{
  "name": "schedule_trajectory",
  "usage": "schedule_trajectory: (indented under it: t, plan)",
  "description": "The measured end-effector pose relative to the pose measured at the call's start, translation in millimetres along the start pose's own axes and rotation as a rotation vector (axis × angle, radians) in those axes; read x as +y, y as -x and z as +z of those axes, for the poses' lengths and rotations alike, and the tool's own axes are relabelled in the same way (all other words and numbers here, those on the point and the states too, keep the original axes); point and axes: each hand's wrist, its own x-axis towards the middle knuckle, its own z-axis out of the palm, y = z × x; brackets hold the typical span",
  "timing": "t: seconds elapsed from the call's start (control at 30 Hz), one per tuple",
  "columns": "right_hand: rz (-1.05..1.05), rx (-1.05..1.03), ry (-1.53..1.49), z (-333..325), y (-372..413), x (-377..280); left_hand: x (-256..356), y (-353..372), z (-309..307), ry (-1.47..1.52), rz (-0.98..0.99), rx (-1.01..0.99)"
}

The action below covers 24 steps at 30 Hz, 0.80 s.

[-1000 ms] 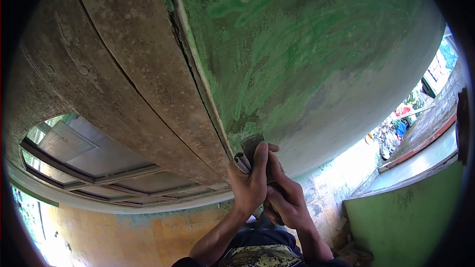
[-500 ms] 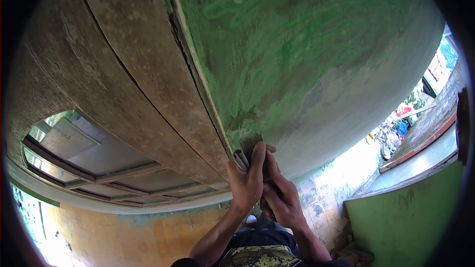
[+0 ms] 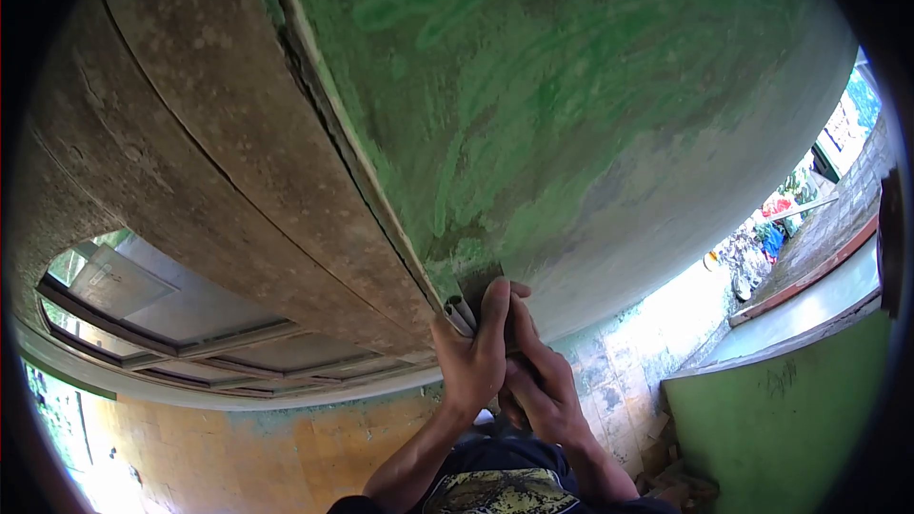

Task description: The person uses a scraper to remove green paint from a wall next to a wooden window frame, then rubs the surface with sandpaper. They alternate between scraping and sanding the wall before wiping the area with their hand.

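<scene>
Both my hands are together at the lower edge of the green, patchy wall (image 3: 571,114). A scraper with a dark flat blade (image 3: 480,280) lies against the paint there. My left hand (image 3: 473,366) is closed around it, the thumb laid along the blade. Just below and to the right, my right hand (image 3: 545,390) is also closed on the scraper, its index finger stretched up beside my left thumb. The handle is hidden by my fingers. Grey hollow tube ends (image 3: 460,310) show right beside my left index finger.
A brown wooden panel (image 3: 219,105) meets the green wall along a pale trim strip (image 3: 352,152). Windowpanes in a wooden frame (image 3: 181,324) are at the left. Lower right stands a green half wall (image 3: 790,409), with rubble (image 3: 681,485) beside it on the floor.
The trim strip and wooden panel have shifted left in view as the camera turned slightly. My hands keep their grip on the scraper and have hardly moved in view.
</scene>
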Motion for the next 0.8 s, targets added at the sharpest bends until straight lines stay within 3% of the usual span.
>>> schedule_trajectory:
  t: [0.1, 0.3, 0.7, 0.8]
  plan:
    - [0.067, -0.021, -0.063, 1, 1, -7, 8, 2, 2, -0.018, -0.027, 0.005]
    - [-0.046, -0.007, 0.018, -2, -3, -6, 16, -1, 7, 0.037, -0.049, 0.002]
    - [0.109, -0.028, -0.064, -2, 9, -13, 15, 8, 9, 0.095, -0.1, 0.027]
    - [-0.037, 0.002, 0.015, -3, -5, -10, 18, -6, 10, 0.036, -0.041, 0.003]
